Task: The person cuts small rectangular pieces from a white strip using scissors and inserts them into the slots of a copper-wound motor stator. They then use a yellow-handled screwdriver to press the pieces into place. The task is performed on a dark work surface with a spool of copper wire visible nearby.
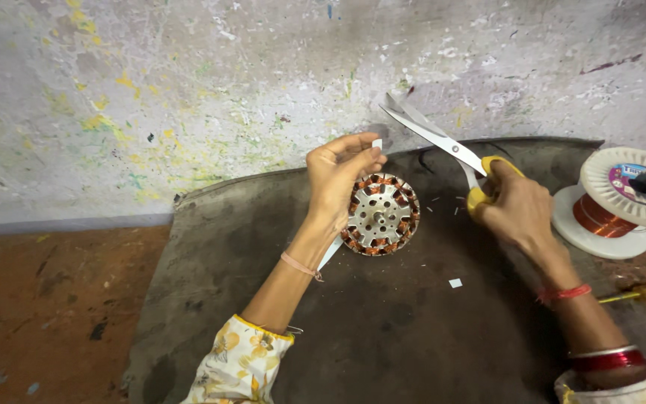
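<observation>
Paint-spattered wall stood behind the dark mat (383, 329) where I worked. Its near edge was cut off. My left hand (338, 179) gripped the wound stator (380, 215), partly hiding it, and pinched a white slip (377, 143). My right hand (514, 206), fingers closed, held yellow-handled scissors (443, 142), blades open; copper-wire spool (618, 206) just beside.

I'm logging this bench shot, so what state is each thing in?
Scissors: blades open, held in the right hand.
Motor stator: copper windings in place, lying flat on the dark mat.
White strip: pinched in the left hand.
Wire spool: partly wound, lying on its flange.
Paper scrap: loose on the mat.
</observation>
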